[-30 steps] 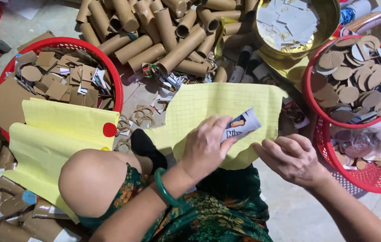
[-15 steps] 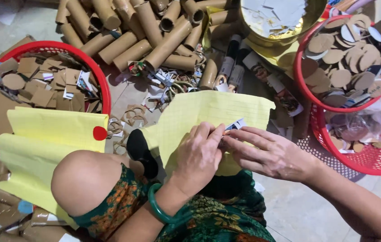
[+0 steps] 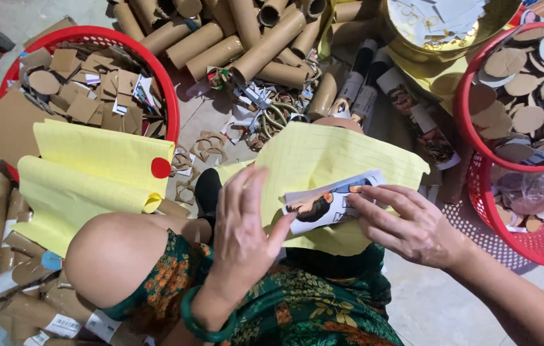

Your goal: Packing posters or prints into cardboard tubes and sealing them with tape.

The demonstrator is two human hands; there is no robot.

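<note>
The person sits with a bent knee (image 3: 118, 256) low in the view and a patterned green garment (image 3: 310, 307) across the lap. The left hand (image 3: 246, 237), a green bangle (image 3: 198, 317) at its wrist, lies flat with fingers spread and extended; its fingertips press the left edge of a printed paper label (image 3: 329, 205). The right hand (image 3: 406, 224) lies with fingers open and nearly straight, fingertips on the label's right edge. Neither hand is closed around anything.

The label rests on a yellow lined sheet (image 3: 329, 160) draped over the far knee. One second ago the left hand held the label pinched and raised above the sheet; half a second ago both hands were bringing it down. It now lies flat under both sets of fingertips, which reads as placing and smoothing rather than carrying.

To the left lie further yellow sheets (image 3: 86, 173) with a red round sticker (image 3: 161, 168). Beyond them stands a red basket (image 3: 166, 96) of cardboard offcuts. At the top lies a heap of cardboard tubes (image 3: 246, 38). On the right a second red basket (image 3: 470, 122) holds cardboard discs, beside a yellow bowl (image 3: 425, 54) of paper pieces.
</note>
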